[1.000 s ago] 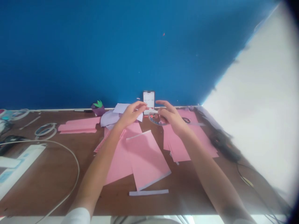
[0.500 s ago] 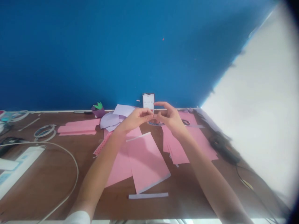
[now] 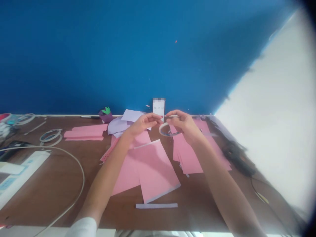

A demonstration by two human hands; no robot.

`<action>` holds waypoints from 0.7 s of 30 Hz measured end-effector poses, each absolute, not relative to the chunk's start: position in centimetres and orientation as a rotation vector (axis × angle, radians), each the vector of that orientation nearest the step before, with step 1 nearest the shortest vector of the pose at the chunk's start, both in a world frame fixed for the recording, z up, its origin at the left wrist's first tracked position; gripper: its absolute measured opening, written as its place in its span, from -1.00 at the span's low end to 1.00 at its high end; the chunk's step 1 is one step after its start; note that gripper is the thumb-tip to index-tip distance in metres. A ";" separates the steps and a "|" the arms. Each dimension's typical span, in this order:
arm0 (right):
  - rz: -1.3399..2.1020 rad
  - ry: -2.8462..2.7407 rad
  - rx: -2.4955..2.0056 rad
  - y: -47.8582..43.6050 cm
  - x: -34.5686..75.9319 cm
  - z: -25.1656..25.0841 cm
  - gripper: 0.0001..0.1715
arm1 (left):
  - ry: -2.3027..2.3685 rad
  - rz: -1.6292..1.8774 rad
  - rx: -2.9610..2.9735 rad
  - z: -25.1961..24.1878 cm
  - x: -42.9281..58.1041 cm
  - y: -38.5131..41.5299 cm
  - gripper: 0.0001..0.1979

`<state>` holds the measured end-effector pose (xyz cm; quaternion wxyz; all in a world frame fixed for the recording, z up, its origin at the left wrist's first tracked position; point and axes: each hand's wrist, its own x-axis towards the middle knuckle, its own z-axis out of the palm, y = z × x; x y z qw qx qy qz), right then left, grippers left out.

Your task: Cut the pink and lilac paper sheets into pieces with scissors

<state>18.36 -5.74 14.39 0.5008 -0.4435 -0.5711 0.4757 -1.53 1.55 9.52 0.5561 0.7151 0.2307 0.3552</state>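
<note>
My right hand (image 3: pixel 184 123) is closed on the rim of a narrow roll of tape (image 3: pixel 162 132). The roll hangs tilted under my fingers, with its hole facing me. My left hand (image 3: pixel 146 123) is just left of it, with fingers loosely bent and thumb a little apart from them. I see nothing between those fingers. Below both hands lies a pink paper sheet (image 3: pixel 158 168) with pale strips along its top and bottom edges. A loose pale strip (image 3: pixel 156 206) rests in front of it.
A phone (image 3: pixel 158 108) stands against the blue wall. More pink sheets (image 3: pixel 191 161) lie at right, folded pink paper (image 3: pixel 85 132) and lilac paper (image 3: pixel 117 126) at left. Farther left are tape rolls (image 3: pixel 50 135), a white power strip (image 3: pixel 23 174) and a looping cable (image 3: pixel 80 171).
My hands have come slightly apart from a pinch close together. The tape roll has risen and shows more clearly under my right hand.
</note>
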 end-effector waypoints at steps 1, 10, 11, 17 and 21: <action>1.063 -1.377 -1.132 -5.5 18.7 14.2 -0.71 | 0.630 0.791 1.758 8.9 -1.6 2.0 -0.63; 0.454 -1.557 -1.585 -1.7 22.1 9.9 -0.72 | 0.898 0.192 2.283 3.1 -1.2 3.5 -0.69; 0.445 -1.600 -1.624 -1.4 22.4 9.5 -0.71 | 0.900 0.182 2.315 3.0 -1.1 3.5 -0.71; 0.354 -1.718 -1.769 -0.7 24.2 8.3 -0.63 | 0.877 0.244 2.377 3.0 -0.5 2.9 -0.76; 0.251 -1.724 -1.870 -0.2 26.7 7.9 -0.61 | 0.836 0.249 2.358 3.1 -0.1 2.7 -0.86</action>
